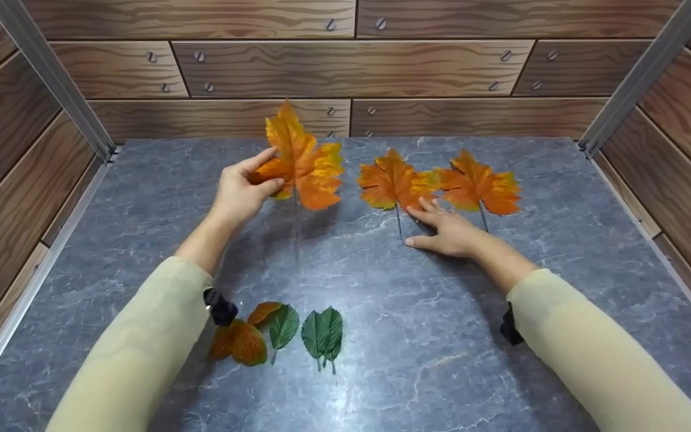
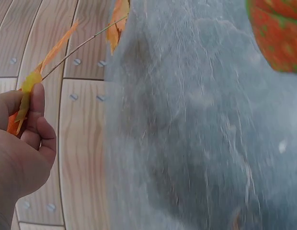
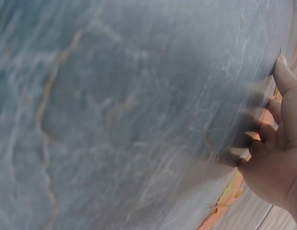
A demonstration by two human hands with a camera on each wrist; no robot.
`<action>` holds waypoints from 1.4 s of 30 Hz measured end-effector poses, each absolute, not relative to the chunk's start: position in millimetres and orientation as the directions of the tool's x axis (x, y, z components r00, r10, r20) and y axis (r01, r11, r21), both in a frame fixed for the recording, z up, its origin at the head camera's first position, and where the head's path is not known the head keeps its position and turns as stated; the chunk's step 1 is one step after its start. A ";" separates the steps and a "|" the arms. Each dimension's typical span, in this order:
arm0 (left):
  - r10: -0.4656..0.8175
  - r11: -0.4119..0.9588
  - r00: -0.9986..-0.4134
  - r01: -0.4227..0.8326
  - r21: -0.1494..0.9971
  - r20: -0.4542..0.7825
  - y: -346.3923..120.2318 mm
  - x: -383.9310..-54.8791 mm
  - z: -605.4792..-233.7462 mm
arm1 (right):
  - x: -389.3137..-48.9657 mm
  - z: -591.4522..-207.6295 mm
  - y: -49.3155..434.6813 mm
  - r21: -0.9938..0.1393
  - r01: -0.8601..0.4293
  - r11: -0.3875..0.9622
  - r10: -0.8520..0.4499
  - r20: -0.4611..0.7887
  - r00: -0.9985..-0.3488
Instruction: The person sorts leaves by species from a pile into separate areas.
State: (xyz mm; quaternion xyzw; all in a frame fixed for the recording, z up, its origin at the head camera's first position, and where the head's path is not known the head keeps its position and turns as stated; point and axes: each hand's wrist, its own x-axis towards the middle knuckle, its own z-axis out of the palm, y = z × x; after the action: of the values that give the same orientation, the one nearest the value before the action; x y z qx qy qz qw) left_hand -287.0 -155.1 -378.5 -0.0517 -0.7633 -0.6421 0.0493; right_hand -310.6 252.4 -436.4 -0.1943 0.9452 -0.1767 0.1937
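Observation:
My left hand (image 1: 243,187) pinches an orange and yellow maple leaf (image 1: 312,174) by its left lobe, holding it raised above the table with its thin stem hanging down. In the left wrist view the leaf (image 2: 25,98) shows edge-on between thumb and fingers. On the tabletop to the right lie two similar leaves, a middle maple leaf (image 1: 390,180) and a right maple leaf (image 1: 480,185), their lobes meeting. Fingers spread, my right hand (image 1: 450,231) rests with its fingertips at the middle leaf's lower right lobe and its thumb by the stem.
Nearer on the marbled grey table (image 1: 417,336) lie several green leaves (image 1: 321,333), another green leaf (image 1: 284,327) and orange-green leaves (image 1: 248,343), partly behind the left wrist's camera (image 1: 221,306). Wood-patterned walls (image 1: 351,69) and metal posts (image 1: 51,78) enclose the table.

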 end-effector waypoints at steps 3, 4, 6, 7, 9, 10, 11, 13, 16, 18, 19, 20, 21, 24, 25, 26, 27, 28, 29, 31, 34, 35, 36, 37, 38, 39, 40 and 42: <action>0.014 0.169 -0.991 0.132 0.977 0.131 -146.6 -293.4 -383.6 | -310.7 -436.7 251.5 -0.413 -0.301 0.859 -0.439 -0.293 -0.850; 0.013 0.175 -0.991 0.130 0.976 0.130 -143.9 -295.8 -385.5 | -310.8 -436.6 251.5 -0.415 -0.300 0.859 -0.438 -0.291 -0.850; 0.015 0.160 -0.993 0.121 0.980 0.120 -138.5 -299.9 -389.6 | -310.9 -436.7 251.2 -0.418 -0.302 0.857 -0.440 -0.287 -0.851; 0.018 0.157 -0.993 0.117 0.981 0.116 -136.1 -301.8 -391.7 | -310.8 -436.9 251.0 -0.418 -0.302 0.857 -0.440 -0.286 -0.851; 0.026 0.166 -0.994 0.112 0.980 0.109 -132.3 -305.5 -395.7 | -310.6 -436.9 250.9 -0.419 -0.304 0.855 -0.441 -0.283 -0.852; 0.031 0.175 -0.994 0.110 0.978 0.106 -130.7 -307.3 -397.4 | -310.4 -436.8 250.8 -0.421 -0.307 0.854 -0.444 -0.280 -0.851; 0.040 0.173 -0.994 0.104 0.979 0.099 -129.4 -309.0 -398.9 | -310.3 -436.7 250.8 -0.421 -0.308 0.853 -0.445 -0.278 -0.851; 0.049 0.183 -0.995 0.093 0.979 0.085 -128.1 -311.7 -401.4 | -310.1 -436.6 250.9 -0.423 -0.310 0.852 -0.446 -0.274 -0.852; 0.048 0.183 -0.997 0.062 0.981 0.054 -127.9 -314.6 -403.5 | -310.0 -436.6 250.8 -0.427 -0.317 0.847 -0.454 -0.268 -0.850; 0.042 0.186 -0.998 0.044 0.982 0.036 -127.8 -317.0 -404.4 | -309.7 -436.5 251.5 -0.424 -0.318 0.848 -0.453 -0.267 -0.850; 0.041 0.188 -0.999 0.036 0.982 0.029 -127.8 -318.4 -404.9 | -309.5 -436.3 251.8 -0.423 -0.318 0.848 -0.453 -0.268 -0.850; 0.038 0.190 -0.999 0.032 0.981 0.025 -127.5 -319.8 -405.6 | -309.2 -436.1 252.1 -0.421 -0.317 0.850 -0.451 -0.270 -0.851; 0.038 0.190 -0.999 0.028 0.981 0.021 -127.1 -321.4 -406.6 | -308.9 -435.7 252.3 -0.419 -0.316 0.851 -0.449 -0.271 -0.851; 0.030 0.191 -1.000 0.014 0.982 0.009 -126.4 -325.5 -410.8 | -308.8 -435.0 252.2 -0.415 -0.312 0.854 -0.446 -0.278 -0.851; 0.026 0.186 -1.000 0.009 0.983 0.004 -126.3 -326.7 -412.7 | -309.0 -434.9 251.9 -0.416 -0.311 0.854 -0.446 -0.279 -0.850; 0.021 0.181 -1.000 0.004 0.983 0.001 -126.2 -327.8 -414.6 | -309.2 -434.8 251.6 -0.415 -0.310 0.855 -0.445 -0.281 -0.850; 0.017 0.176 -1.000 -0.002 0.984 -0.005 -126.3 -328.8 -416.6 | -309.4 -434.7 251.3 -0.415 -0.310 0.856 -0.445 -0.283 -0.850; 0.014 0.174 -1.000 -0.006 0.985 -0.009 -126.3 -330.1 -418.2 | -309.5 -434.5 251.5 -0.415 -0.308 0.856 -0.443 -0.284 -0.850; 0.012 0.171 -1.000 -0.009 0.985 -0.011 -126.3 -331.6 -420.1 | -309.6 -434.4 251.8 -0.413 -0.306 0.858 -0.441 -0.285 -0.851; 0.009 0.183 -1.000 -0.014 0.983 -0.016 -127.0 -334.0 -423.6 | -309.4 -434.2 252.0 -0.411 -0.301 0.861 -0.436 -0.289 -0.853; 0.013 0.224 -1.000 -0.021 0.974 -0.024 -129.4 -336.8 -427.4 | -309.3 -434.4 252.3 -0.407 -0.299 0.863 -0.433 -0.292 -0.853; 0.014 0.238 -0.999 -0.024 0.971 -0.029 -130.1 -337.7 -428.2 | -309.2 -434.5 252.4 -0.407 -0.299 0.863 -0.433 -0.291 -0.853; 0.014 0.249 -0.999 -0.026 0.968 -0.031 -130.6 -338.7 -429.0 | -309.2 -434.6 252.5 -0.408 -0.301 0.862 -0.435 -0.289 -0.853; 0.017 0.256 -0.999 -0.028 0.966 -0.033 -131.0 -339.6 -429.6 | -309.1 -434.5 252.6 -0.409 -0.302 0.861 -0.436 -0.288 -0.853; 0.021 0.261 -0.999 -0.034 0.965 -0.041 -131.2 -340.2 -429.8 | -309.0 -434.7 252.5 -0.411 -0.305 0.859 -0.438 -0.284 -0.853; 0.024 0.264 -0.998 -0.043 0.963 -0.051 -131.5 -340.9 -429.8 | -309.0 -434.8 252.5 -0.411 -0.309 0.858 -0.441 -0.279 -0.853; 0.028 0.262 -0.998 -0.051 0.964 -0.061 -131.6 -341.6 -429.6 | -308.9 -434.9 252.5 -0.413 -0.311 0.856 -0.443 -0.275 -0.853; 0.032 0.258 -0.996 -0.066 0.964 -0.077 -131.8 -342.9 -429.3 | -308.8 -435.1 251.9 -0.415 -0.315 0.854 -0.447 -0.271 -0.853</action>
State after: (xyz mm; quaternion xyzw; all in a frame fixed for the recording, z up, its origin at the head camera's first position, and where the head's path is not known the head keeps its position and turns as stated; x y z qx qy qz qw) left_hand -342.9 -131.8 -429.3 0.0109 -0.7921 -0.6090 -0.0404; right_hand -308.8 251.9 -435.1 -0.2014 0.9454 -0.1806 0.1817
